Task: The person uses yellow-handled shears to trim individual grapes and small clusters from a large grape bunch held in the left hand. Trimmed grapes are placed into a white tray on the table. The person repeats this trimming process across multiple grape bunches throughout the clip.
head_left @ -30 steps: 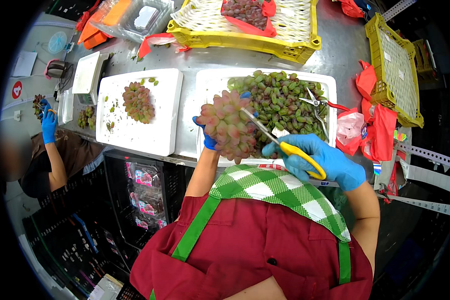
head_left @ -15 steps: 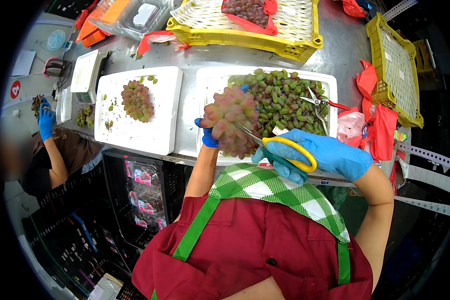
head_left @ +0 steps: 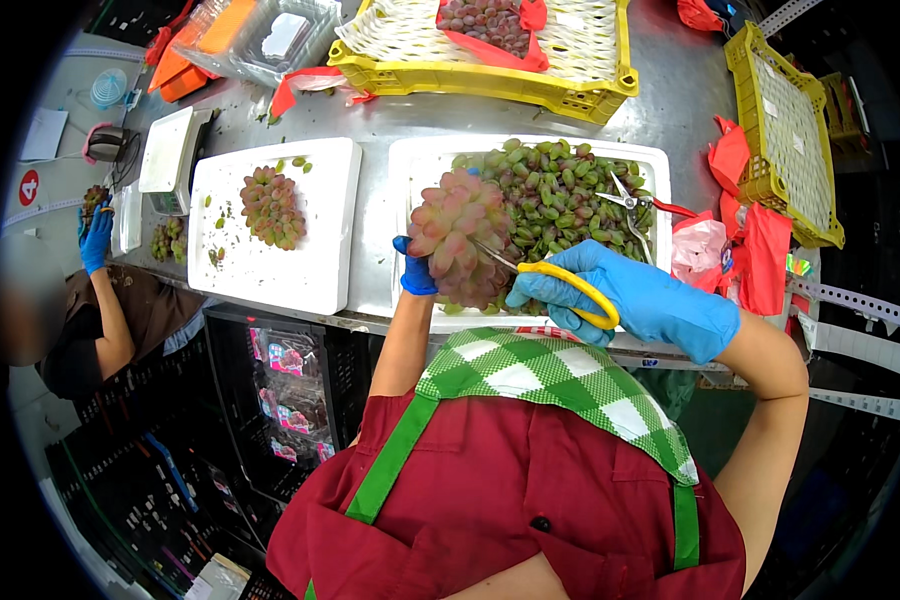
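Note:
My left hand (head_left: pixel 418 268), in a dark blue glove, grips a pinkish-green bunch of grapes (head_left: pixel 458 232) from beneath; most of its fingers are hidden behind the fruit. Yellow-handled scissors (head_left: pixel 568 285) are held in my right hand (head_left: pixel 638 305), gloved in light blue, and their blades reach into the right side of the bunch. Both hands are above the near edge of a white tray (head_left: pixel 400 185). Loose green and purplish grapes (head_left: pixel 560 205) fill much of that tray. On their right side lie red-handled snips (head_left: pixel 630 203) with the blades apart.
Left of it, a second white tray (head_left: pixel 315 240) holds another grape bunch (head_left: pixel 273 207). A scale (head_left: pixel 165 155) stands beyond. Yellow crates (head_left: pixel 490 88) sit at the back and right, near red wrapping (head_left: pixel 767 255). A co-worker's gloved hand (head_left: pixel 96 240) holds grapes at far left.
The scissors and my right hand have shifted slightly left, and the handles look closer together. My right elbow has swung outward. The bunch stays in my left hand, turned a little.

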